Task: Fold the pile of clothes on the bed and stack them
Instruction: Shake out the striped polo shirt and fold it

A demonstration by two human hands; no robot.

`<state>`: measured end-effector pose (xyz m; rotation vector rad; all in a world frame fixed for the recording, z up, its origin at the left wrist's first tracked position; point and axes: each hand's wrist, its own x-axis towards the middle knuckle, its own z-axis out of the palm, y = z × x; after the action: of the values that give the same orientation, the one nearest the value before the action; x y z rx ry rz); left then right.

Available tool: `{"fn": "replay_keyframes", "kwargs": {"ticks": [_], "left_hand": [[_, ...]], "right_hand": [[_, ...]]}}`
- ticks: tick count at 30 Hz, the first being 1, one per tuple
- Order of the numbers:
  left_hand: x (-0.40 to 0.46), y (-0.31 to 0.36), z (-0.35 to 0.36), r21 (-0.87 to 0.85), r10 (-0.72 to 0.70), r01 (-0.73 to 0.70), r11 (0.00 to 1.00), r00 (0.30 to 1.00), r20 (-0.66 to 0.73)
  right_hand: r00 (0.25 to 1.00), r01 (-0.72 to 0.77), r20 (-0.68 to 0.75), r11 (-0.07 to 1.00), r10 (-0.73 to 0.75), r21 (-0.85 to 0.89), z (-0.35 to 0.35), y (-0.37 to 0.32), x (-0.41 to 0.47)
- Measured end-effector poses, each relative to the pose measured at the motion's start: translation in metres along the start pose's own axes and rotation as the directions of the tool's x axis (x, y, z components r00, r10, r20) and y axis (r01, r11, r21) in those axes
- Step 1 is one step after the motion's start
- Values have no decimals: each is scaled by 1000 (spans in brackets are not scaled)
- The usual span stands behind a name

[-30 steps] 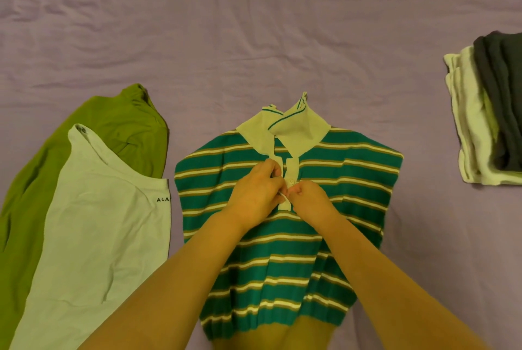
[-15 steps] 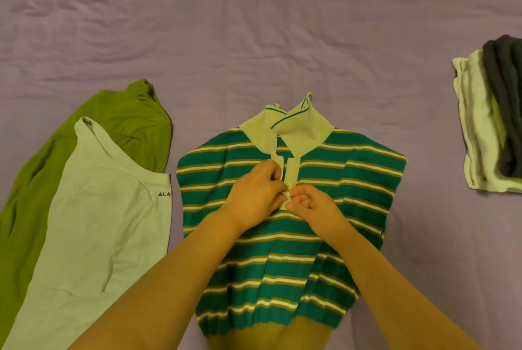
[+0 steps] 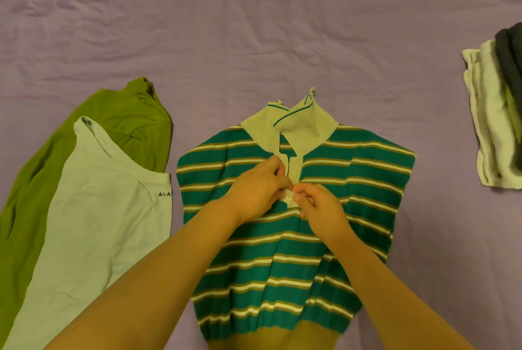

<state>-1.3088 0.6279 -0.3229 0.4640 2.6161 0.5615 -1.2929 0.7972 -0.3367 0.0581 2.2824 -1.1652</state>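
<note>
Striped polo shirt (image 3: 296, 236): lies face up and flat on the purple bed sheet (image 3: 254, 25), directly in front of me, collar away from me, hem nearest me.
Placket (image 3: 292, 177): pale strip below the collar (image 3: 293, 126); its upper part stands open, and one small button (image 3: 288, 196) shows between my two hands.
Left hand (image 3: 254, 191): fingers curled, thumb and fingertips pinching the left edge of the placket just beside the button.
Right hand (image 3: 319, 205): fingers curled tight, pinching the placket edge from the other side; the two hands touch at the button.
Step in hand: I judge this to be fastening the placket before folding; whether the button is already through its hole I cannot tell.
Risk, button: the grip is a fine pinch on a small part; a slip would leave the placket open and let the front shift during folding.
Risk, fabric: pulling the knit upward at the centre can drag the body out of flat and bunch the stripes, giving a crooked fold.
Risk, collar: one collar point stands up; folded as it is, it would crease.
Unfolded pile: a white T-shirt (image 3: 93, 225) lies on an olive green garment (image 3: 118, 118), just beside the polo's left edge; a wide sleeve fold could catch it.
Folded stack (image 3: 494, 123): pale and dark items, well apart at the right edge.
</note>
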Motion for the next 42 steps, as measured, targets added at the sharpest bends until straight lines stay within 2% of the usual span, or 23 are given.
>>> {"fn": "replay_keyframes", "kwargs": {"ticks": [3,7,10,13,15,17,21,23,27,31,34,37,39,42], "left_hand": [[0,-4,2,-146,-54,58,988,998,34],[5,8,9,-262,-189,163,951,979,-75],[0,18,17,-304,-291,233,924,943,-160],[-16,22,29,-315,-390,330,890,909,-150],[-24,23,32,-368,-416,335,867,894,-167],[-22,20,29,-369,-364,276,887,911,-193],[-3,9,12,-138,-229,211,968,964,-133],[7,6,5,-25,-163,162,987,982,-94],[20,5,-6,148,-53,60,987,997,-53],[26,2,-17,283,18,19,959,992,-128],[28,-2,-20,277,110,-68,959,984,-138],[27,-1,-18,252,128,-108,962,990,-64],[27,-1,-16,202,101,-85,976,992,-71],[29,-3,-14,161,70,-55,985,994,-87]], "right_hand": [[1000,20,18,1000,-20,3,0,4,3],[999,39,-3,998,-39,-40,5,9,5],[1000,31,-1,999,-31,-14,4,9,3],[1000,-9,-9,1000,9,-12,3,5,4],[998,-46,-36,999,45,-24,4,2,5],[997,-62,-56,997,59,-42,4,-1,6],[997,39,-63,995,-45,-95,-3,-8,10],[996,15,-82,998,-20,-63,-7,-10,13],[996,-11,-92,995,2,-103,-6,-15,16],[992,-29,-124,995,17,-98,-3,-22,15],[994,-42,-110,978,20,-204,-3,-26,20],[991,-117,-70,992,114,-41,-7,-27,29],[984,-172,-41,983,175,71,-9,-28,32],[982,-188,-23,980,190,70,-13,-29,37]]}}
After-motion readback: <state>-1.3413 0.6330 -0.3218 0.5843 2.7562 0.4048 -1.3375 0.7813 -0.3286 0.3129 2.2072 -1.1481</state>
